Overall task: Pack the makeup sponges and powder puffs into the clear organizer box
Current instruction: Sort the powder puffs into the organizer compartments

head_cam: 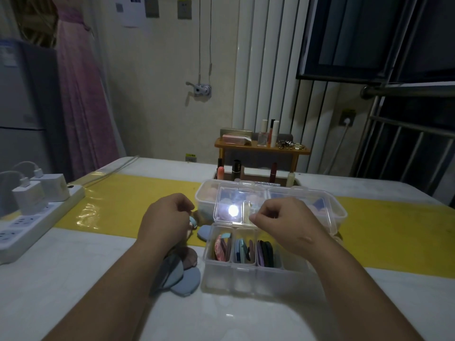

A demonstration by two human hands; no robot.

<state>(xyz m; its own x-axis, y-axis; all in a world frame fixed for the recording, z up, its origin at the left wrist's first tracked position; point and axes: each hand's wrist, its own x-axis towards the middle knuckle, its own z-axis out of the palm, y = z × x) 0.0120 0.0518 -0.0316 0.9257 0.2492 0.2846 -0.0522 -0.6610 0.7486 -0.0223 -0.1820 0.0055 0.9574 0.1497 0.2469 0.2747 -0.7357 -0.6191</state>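
Note:
The clear organizer box (246, 274) stands on the table in front of me, its lid (234, 205) swung up and back. Its compartments hold several flat powder puffs (264, 251) standing on edge in red, blue and black. Left of the box lies a loose pile of puffs (183, 273), blue, grey and brown. My left hand (167, 220) hovers over that pile with curled fingers gripping a light blue puff (193, 221). My right hand (283, 222) is over the box's rear edge with finger and thumb pinched together; whether it holds anything is hidden.
A second clear container (337, 210) with sponges sits behind the box on a yellow mat (123, 205). A power strip (37, 217) with chargers lies at the left edge. A small wooden shelf (261, 147) with cosmetics stands at the back.

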